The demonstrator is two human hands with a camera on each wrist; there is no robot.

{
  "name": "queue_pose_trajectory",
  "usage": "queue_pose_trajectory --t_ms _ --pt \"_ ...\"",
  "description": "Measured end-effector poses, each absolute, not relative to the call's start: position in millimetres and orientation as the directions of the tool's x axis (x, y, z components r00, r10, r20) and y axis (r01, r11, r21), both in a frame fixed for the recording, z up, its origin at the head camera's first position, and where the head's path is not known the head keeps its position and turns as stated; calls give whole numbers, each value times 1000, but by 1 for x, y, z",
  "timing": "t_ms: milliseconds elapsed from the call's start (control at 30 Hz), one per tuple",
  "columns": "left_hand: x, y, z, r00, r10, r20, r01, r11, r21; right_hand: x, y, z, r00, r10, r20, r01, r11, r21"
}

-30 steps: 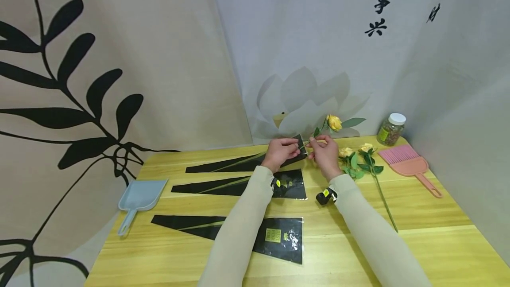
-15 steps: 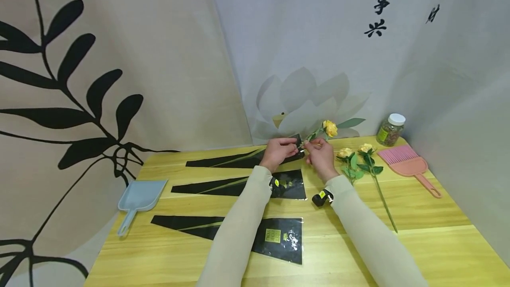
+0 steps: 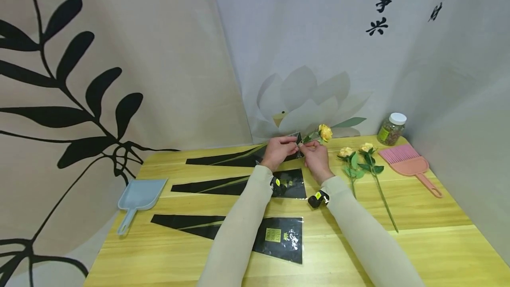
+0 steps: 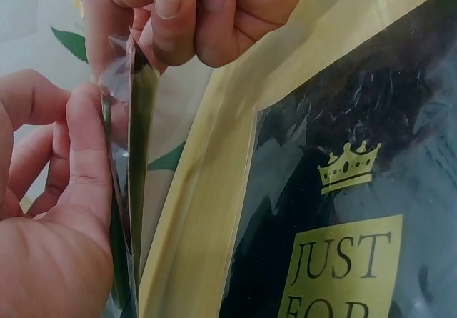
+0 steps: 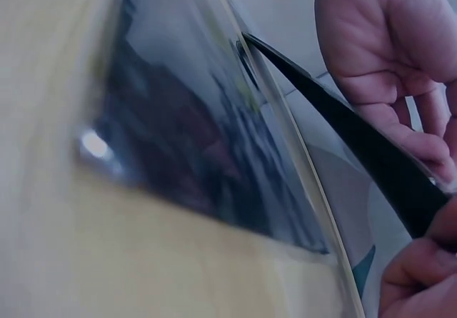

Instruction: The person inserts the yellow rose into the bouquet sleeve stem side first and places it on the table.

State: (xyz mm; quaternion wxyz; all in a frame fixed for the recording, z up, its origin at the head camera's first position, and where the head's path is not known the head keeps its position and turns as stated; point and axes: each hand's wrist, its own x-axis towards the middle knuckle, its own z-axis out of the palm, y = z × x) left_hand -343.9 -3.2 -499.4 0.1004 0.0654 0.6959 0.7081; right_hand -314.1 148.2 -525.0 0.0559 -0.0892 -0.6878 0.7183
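Toward the table's back edge, my left hand (image 3: 280, 152) pinches the open end of a black flower sleeve (image 3: 223, 158). In the left wrist view the thumb and fingers of my left hand (image 4: 64, 182) hold the sleeve's clear edge. Close beside it, my right hand (image 3: 317, 158) holds a yellow rose (image 3: 325, 133) by its stem, which the fingers mostly hide. The bloom sticks out past the sleeve's mouth. In the right wrist view my right hand (image 5: 421, 275) is partly cut off at the corner, right at the sleeve's dark edge (image 5: 357, 146).
Two more black sleeves (image 3: 292, 183) (image 3: 279, 238) lie nearer on the table. Two yellow roses (image 3: 345, 152) (image 3: 366, 148) lie to the right. Beyond them are a pink brush and dustpan (image 3: 408, 160) and a lidded jar (image 3: 392, 129). A blue dustpan (image 3: 142, 195) lies left.
My right hand has moved left and slightly down with the rose, bringing the bloom closer to the sleeve's mouth. My left hand has stayed nearly still at the sleeve.
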Motion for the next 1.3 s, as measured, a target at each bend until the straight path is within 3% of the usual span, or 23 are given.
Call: queue_pose_trajectory --t_ms 733,1067,1300 --pt "-344 -11 -502 -973 226 -48 -53 -16 998 -312 149 -521 -974 184 -129 113 -94 -989" --pt "-346 -12 -504 -970 238 -55 -58 -6 998 -312 145 -518 -931 349 -104 15 -249 -968" --pt "-344 -10 -502 -974 221 -53 -60 -26 998 -311 145 -516 -916 388 -102 -22 -301 -953"
